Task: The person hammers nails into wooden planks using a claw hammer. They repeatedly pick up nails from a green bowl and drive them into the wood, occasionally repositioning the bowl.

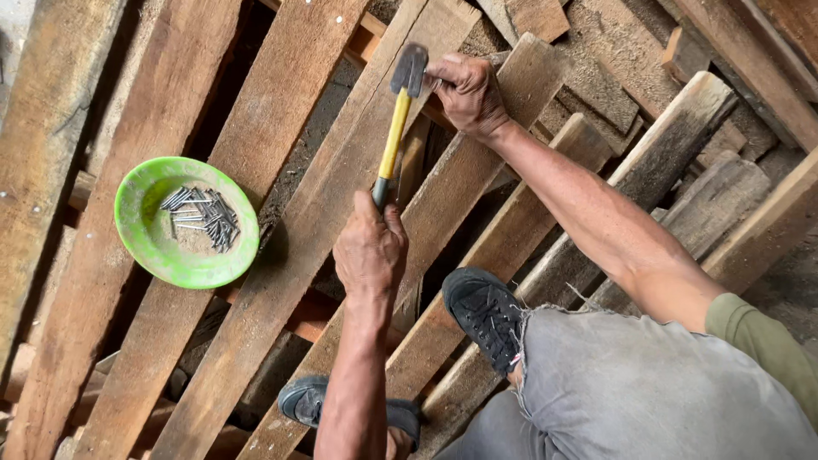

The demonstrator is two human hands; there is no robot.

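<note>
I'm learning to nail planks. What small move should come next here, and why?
Probably a light tap first: the hammer head sits right by the fingers of the right hand on the plank, and the left hand grips the handle's end.

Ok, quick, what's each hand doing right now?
Left hand: closed around the yellow handle of the hammer.
Right hand: fingers pinched together on the plank beside the hammer head; whatever they hold is too small to tell.
</note>
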